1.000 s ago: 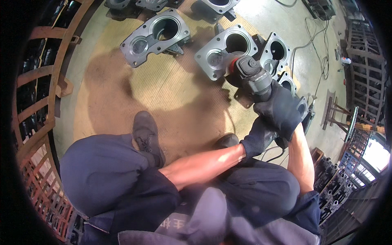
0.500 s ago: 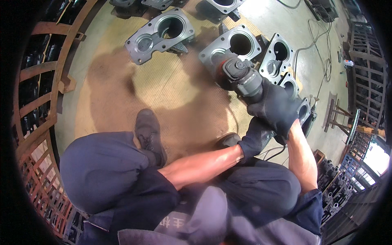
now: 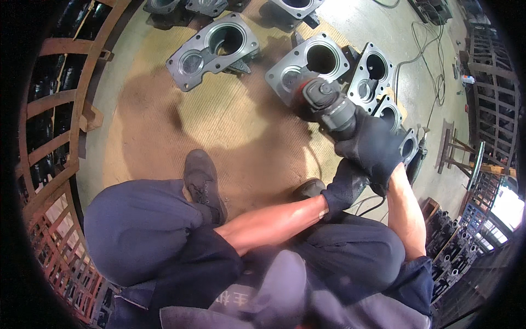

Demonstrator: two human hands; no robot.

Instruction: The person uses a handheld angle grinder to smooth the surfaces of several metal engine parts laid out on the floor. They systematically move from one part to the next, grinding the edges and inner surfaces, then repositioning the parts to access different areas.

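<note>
My gloved right hand (image 3: pixel 371 141) is wrapped round the body of an angle grinder (image 3: pixel 329 104), just behind its gear head. Below it, my gloved left hand (image 3: pixel 346 185) is closed at the grinder's rear end, its fingers partly hidden by the right hand. The grinder's head lies over the lower left part of a grey metal casting (image 3: pixel 276 78) with a large round bore. Where the disc meets the casting is blurred and covered by the head. A similar casting (image 3: pixel 192 63) lies apart to the left.
More bored castings (image 3: pixel 362 88) stand close along the right of the grinder, and others (image 3: pixel 296 4) at the far edge. My shoes (image 3: pixel 203 183) rest on ribbed tan matting (image 3: pixel 219 126). A rusty metal rack (image 3: pixel 60 96) borders the left. Cables (image 3: pixel 433 71) trail over the floor at right.
The grinder's head and my right hand have shifted very slightly right and toward me. Both hands keep their hold; the castings stay in place.
</note>
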